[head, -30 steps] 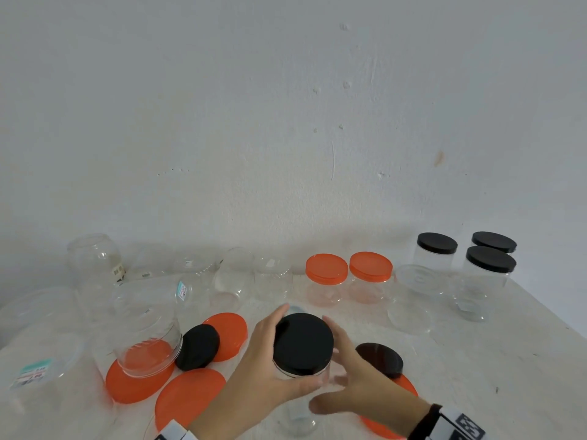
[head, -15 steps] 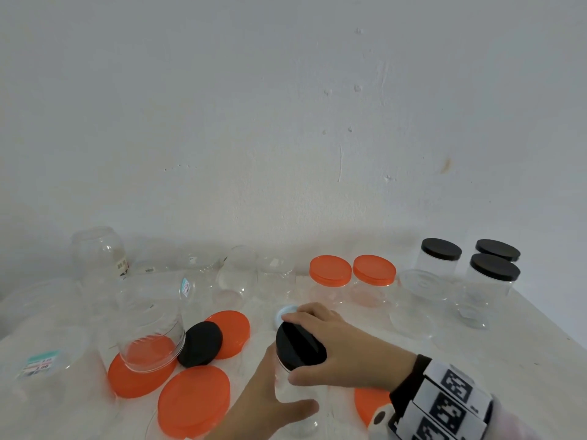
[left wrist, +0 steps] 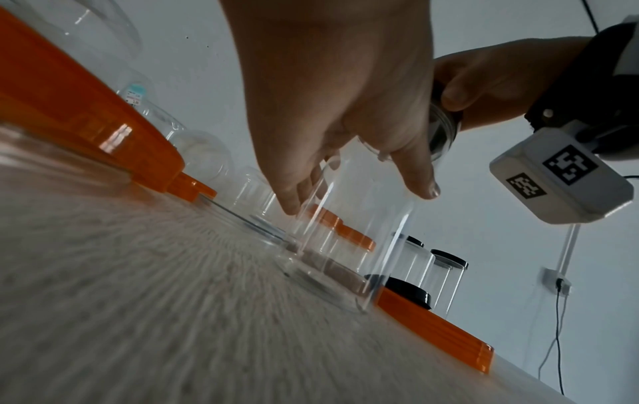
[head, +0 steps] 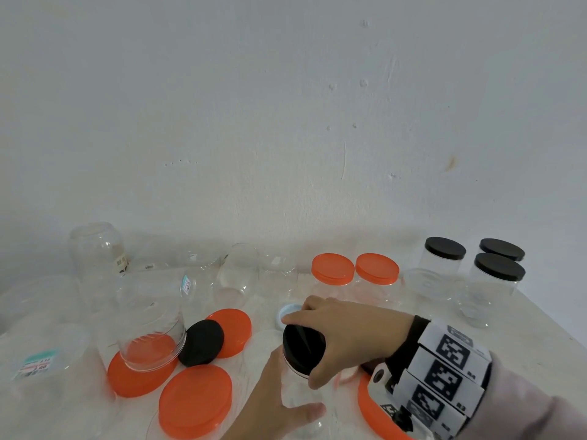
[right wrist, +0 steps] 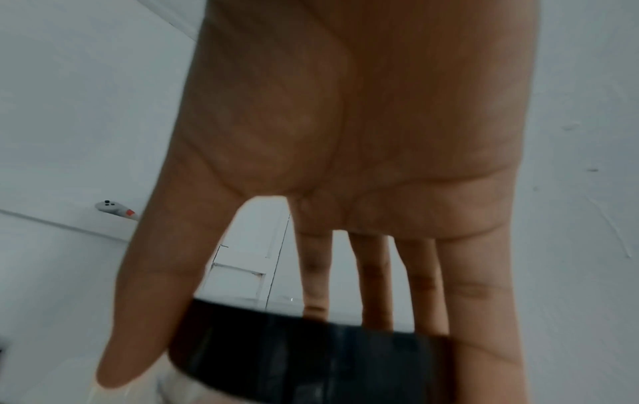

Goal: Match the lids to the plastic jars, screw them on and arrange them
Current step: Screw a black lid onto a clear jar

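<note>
A clear plastic jar [head: 313, 395] stands upright at the front middle of the table with a black lid [head: 295, 354] on its mouth. My right hand [head: 309, 347] comes over from the right and grips the lid's rim between curled fingers and thumb. In the right wrist view the black lid [right wrist: 311, 355] sits between the thumb and the fingers. My left hand [head: 279, 401] wraps the jar's body from the left, below the lid. The left wrist view shows that hand [left wrist: 359, 201] round the clear jar [left wrist: 345, 246], whose base rests on the table.
Three black-lidded jars [head: 444, 258] stand at the back right, two orange-lidded jars [head: 333, 268] beside them. Loose orange lids [head: 195, 401] and a black lid [head: 201, 342] lie front left by a wide open jar [head: 152, 338]. Several open jars [head: 95, 249] line the back left.
My right hand has moved from the jar's right side up onto the black lid and gripped it. My left hand has slid down from the lid to the jar's body.
</note>
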Demonstrator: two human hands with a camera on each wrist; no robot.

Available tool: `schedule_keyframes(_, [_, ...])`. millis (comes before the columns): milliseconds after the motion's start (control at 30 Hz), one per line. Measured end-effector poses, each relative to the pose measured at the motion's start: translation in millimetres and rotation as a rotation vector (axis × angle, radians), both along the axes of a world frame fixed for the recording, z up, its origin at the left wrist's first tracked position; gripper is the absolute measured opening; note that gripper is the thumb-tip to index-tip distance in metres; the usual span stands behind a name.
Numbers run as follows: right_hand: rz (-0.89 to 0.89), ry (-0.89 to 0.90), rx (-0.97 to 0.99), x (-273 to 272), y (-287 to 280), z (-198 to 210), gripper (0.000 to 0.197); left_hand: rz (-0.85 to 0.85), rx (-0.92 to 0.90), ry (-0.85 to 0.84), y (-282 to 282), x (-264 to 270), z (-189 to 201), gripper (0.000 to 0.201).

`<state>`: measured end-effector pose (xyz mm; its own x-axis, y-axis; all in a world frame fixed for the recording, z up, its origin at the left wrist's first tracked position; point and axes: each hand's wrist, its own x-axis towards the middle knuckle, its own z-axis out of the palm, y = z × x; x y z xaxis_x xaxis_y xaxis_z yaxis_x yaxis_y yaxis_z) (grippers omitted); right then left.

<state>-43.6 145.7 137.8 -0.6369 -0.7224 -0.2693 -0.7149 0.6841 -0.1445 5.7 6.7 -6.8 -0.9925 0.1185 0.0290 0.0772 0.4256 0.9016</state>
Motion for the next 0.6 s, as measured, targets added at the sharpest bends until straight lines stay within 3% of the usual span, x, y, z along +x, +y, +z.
schedule_keyframes(267, [-0.007,0.076,0.002,2.1,-3.9,-1.8,0.072,-0.035,0.042,0.054,0.3,0.9,-1.6,0.1])
schedule_keyframes(400, [-0.046,0.132,-0.007,6.2,-5.6,-4.3,0.066,-0.048,0.087,0.079,0.4,1.5,-3.9,0.106])
schedule_keyframes(600, [-0.133,0.152,0.012,8.5,-8.1,-5.7,0.073,-0.034,0.042,0.096,0.1,-0.1,-6.0,0.111])
